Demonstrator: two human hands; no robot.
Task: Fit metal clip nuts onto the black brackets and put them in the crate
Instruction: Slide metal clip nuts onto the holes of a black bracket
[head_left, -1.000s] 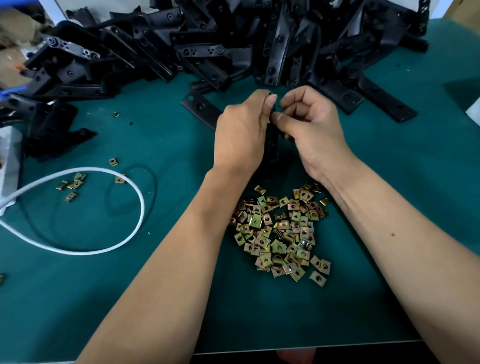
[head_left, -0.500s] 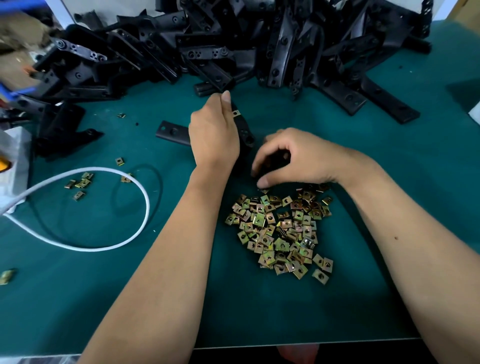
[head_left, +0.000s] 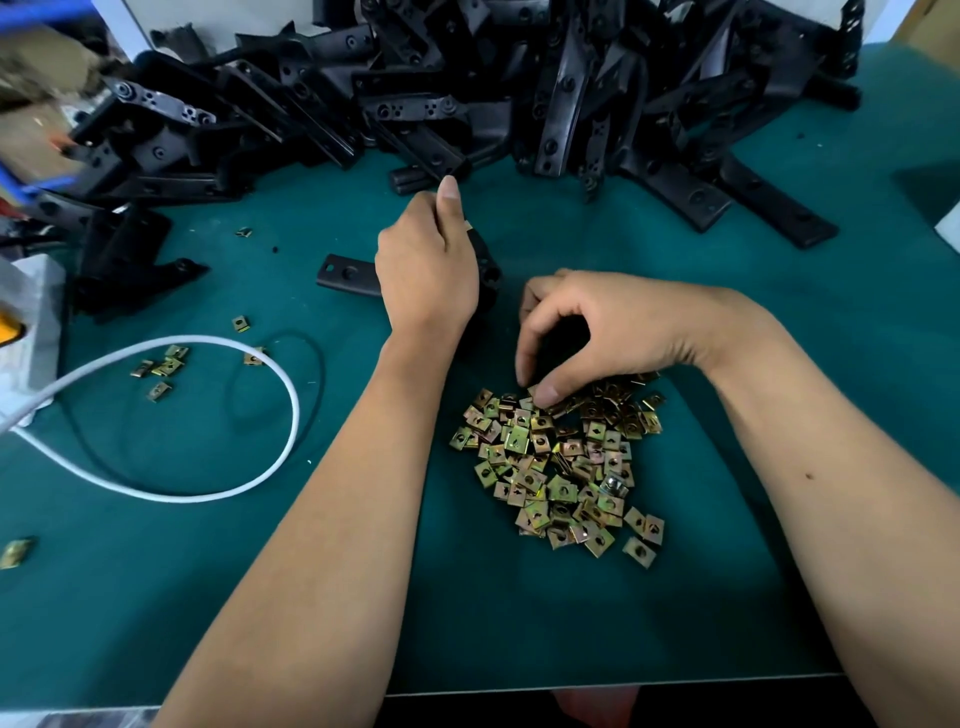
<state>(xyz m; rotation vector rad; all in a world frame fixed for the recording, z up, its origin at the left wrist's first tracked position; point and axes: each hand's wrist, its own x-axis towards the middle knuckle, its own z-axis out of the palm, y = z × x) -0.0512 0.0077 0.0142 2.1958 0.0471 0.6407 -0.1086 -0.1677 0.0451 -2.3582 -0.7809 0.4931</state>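
Brass-coloured metal clip nuts (head_left: 558, 457), light and springy, we pinch by their edges with our right hand (head_left: 597, 322); our left hand (head_left: 428, 265) grips the stiff black angled bracket (head_left: 345, 273).

Hands at work over clip nuts on a green surface (head_left: 519, 623)

The left hand (head_left: 428, 267) grips a black bracket (head_left: 345, 273); the right hand (head_left: 597, 325) pinches at the near pile of clip nuts (head_left: 561, 467).

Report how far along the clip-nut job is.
Done: a clip already sits on the bracket that the left hand holds. In hand: the right hand is picking from the nut pile. Left: the big bracket heap behind; no crate is in view.
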